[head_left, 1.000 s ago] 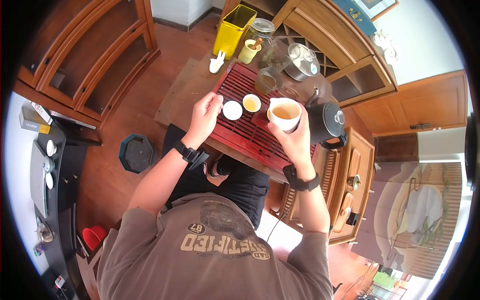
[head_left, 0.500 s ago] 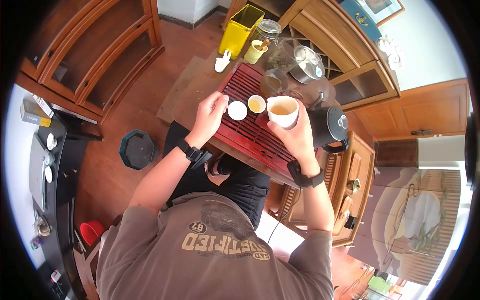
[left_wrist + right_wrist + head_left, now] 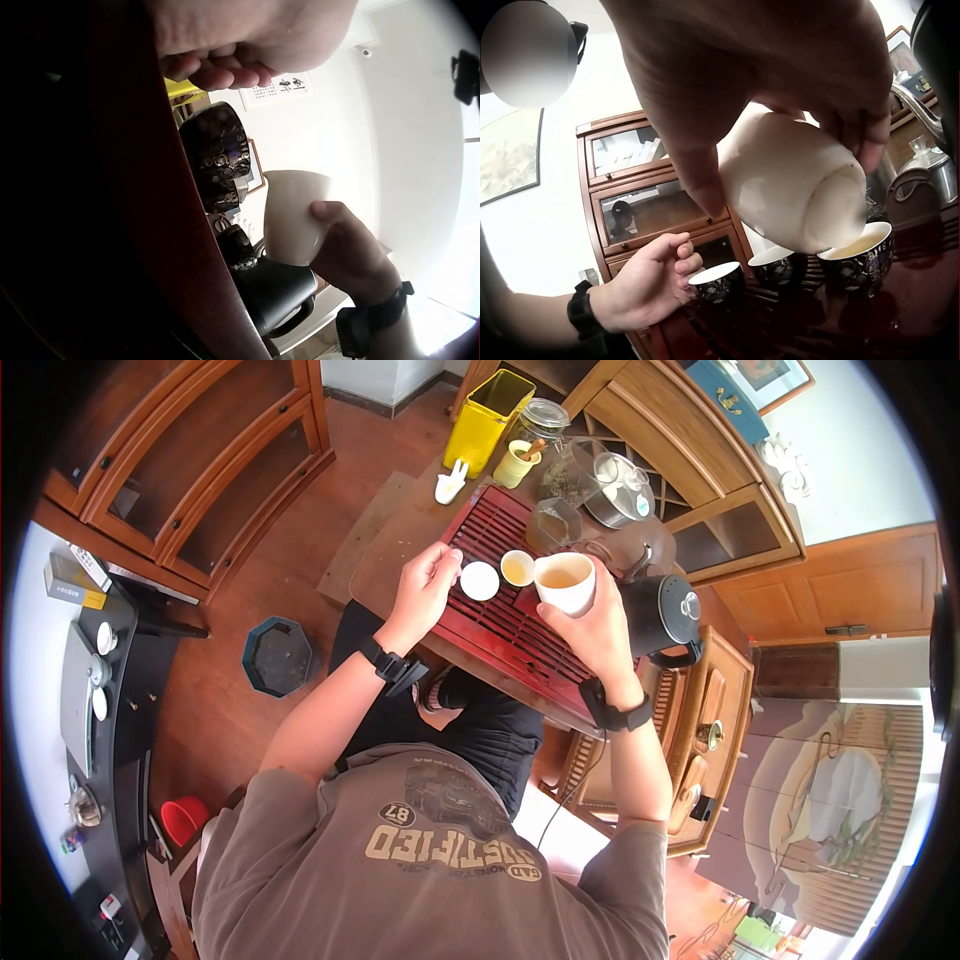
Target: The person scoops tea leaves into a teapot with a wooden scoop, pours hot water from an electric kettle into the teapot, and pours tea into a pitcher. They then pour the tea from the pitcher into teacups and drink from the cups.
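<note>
My right hand [image 3: 598, 630] grips a white pitcher [image 3: 568, 598] of pale tea, tilted with its spout at the rim of the middle cup [image 3: 517, 568], which holds yellow tea. Seen from the right wrist, a third cup [image 3: 859, 262], dark and patterned outside, also contains tea; the pitcher hides it in the head view. The near-left cup [image 3: 480, 581] shows a white inside. Beside that cup, at the edge of the red slatted tea tray [image 3: 487, 520], my left hand [image 3: 425, 595] lies with loosely curled fingers and holds nothing.
A black kettle [image 3: 668, 610] stands just right of my right hand. Behind the cups are a glass pot [image 3: 553, 525], a lidded steel pot [image 3: 620, 500], a glass jar [image 3: 543, 420], a yellow tin [image 3: 487, 425], a small yellow holder [image 3: 516, 463] and a white rabbit-shaped piece [image 3: 451, 484].
The pitcher has shifted left towards the middle cup, and its spout now meets that cup's rim in the head view. My left hand keeps its place by the near-left cup.
</note>
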`<action>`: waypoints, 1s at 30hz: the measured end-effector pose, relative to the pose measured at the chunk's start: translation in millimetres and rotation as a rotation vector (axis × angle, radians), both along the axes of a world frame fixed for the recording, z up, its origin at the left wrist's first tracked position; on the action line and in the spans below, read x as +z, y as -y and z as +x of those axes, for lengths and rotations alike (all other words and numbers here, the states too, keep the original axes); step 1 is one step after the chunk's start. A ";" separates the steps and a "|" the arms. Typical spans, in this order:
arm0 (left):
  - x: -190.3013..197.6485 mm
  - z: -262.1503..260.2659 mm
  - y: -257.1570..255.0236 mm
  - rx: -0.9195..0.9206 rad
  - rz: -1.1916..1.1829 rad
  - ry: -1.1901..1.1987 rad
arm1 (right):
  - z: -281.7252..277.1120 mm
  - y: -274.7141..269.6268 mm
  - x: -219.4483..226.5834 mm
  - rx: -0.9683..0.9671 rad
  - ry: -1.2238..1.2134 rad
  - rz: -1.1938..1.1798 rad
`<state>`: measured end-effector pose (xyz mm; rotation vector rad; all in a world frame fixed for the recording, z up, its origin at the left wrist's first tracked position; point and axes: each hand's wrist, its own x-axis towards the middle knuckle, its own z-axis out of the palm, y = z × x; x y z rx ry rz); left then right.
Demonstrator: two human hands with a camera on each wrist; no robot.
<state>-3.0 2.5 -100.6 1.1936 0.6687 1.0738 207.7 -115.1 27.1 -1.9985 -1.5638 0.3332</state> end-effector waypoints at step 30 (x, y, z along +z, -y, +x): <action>0.8 -0.9 -0.2 0.008 0.022 -0.030 | -0.3 -6.4 4.9 0.049 0.143 -0.012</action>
